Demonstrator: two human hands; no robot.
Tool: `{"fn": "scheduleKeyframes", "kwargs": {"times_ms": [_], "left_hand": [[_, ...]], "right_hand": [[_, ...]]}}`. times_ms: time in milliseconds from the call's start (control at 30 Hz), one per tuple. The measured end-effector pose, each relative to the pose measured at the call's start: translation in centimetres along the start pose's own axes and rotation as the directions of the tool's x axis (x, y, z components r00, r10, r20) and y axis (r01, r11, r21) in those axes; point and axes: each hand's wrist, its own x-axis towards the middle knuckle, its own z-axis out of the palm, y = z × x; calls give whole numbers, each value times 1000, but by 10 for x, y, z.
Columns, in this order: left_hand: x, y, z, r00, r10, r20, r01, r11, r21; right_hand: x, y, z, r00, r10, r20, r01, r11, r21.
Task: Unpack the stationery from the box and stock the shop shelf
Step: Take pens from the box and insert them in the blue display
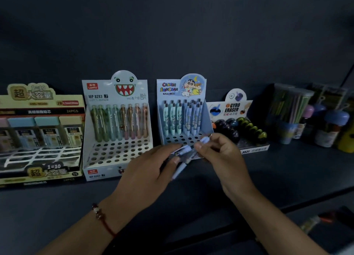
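- Pale-blue pens (182,157): a small bunch, held in front of the blue Crayon Shinchan display box (182,113), just off its empty front holes.
- Left hand (151,170): fingers curled round the bunch, thumb across it. The grip looks loose; a pen could slide out and drop to the shelf.
- Right hand (216,149): thumb and forefinger pinch the top of one pen (204,140), seemingly drawing it from the bunch. A sideways tug might drag its neighbours along.
- Risk at the box: light card, back rows filled; a pen pushed in askew could tip or shove it against the gyro eraser box (237,120) just beside.
- Dark shelf (57,207): matt, dimly lit; from left, a lead-refill box (40,132), a monster-face pen display (116,124), both part empty.
- Far right: tubs and bottles (316,120), too dark to identify.
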Motion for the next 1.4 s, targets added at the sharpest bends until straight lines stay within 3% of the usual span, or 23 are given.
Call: {"fn": "scheduleKeyframes", "kwargs": {"times_ms": [267, 533, 900, 1233, 1400], "left_hand": [[1, -3, 3, 999, 33, 7, -34, 998, 60], [3, -7, 4, 999, 28, 25, -30, 996, 78], [4, -10, 3, 1000, 11, 22, -13, 996, 83], [5, -10, 3, 1000, 18, 18, -20, 996, 84], [5, -10, 3, 999, 30, 26, -32, 996, 86]], "right_hand": [[44, -27, -30, 984, -121, -127, 117, 992, -40], [98, -29, -32, 916, -353, -189, 307, 923, -234], [116, 21, -26, 927, -375, -14, 334, 841, -426], [120, 26, -21, 906, -421, 48, 349, 677, -648], [117, 27, -17, 917, -397, 47, 325, 673, -664]]}}
